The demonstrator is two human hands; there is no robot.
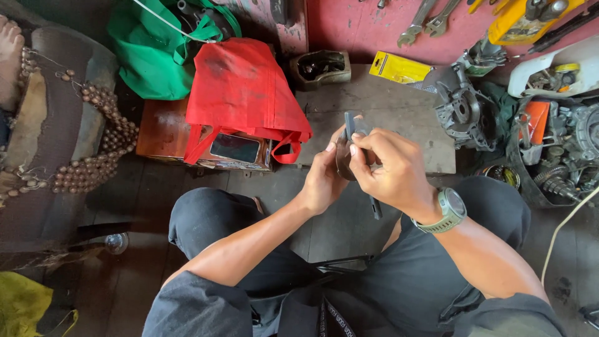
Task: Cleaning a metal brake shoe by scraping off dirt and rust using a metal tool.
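Your left hand (321, 181) cups a dark round part (344, 163); your right hand (390, 168) pinches a slim tool (353, 125) against it, long axis upright, over your lap.

Red wall (355, 28) hung with wrenches (427, 19), dark, perhaps wooden floor (131, 274), daylight, cluttered workshop corner

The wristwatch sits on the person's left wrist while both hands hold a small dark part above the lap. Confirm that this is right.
Not quite. The head view shows the wristwatch on the right wrist, not the left. The rest stands: the left hand and right hand hold a small dark part above the lap.
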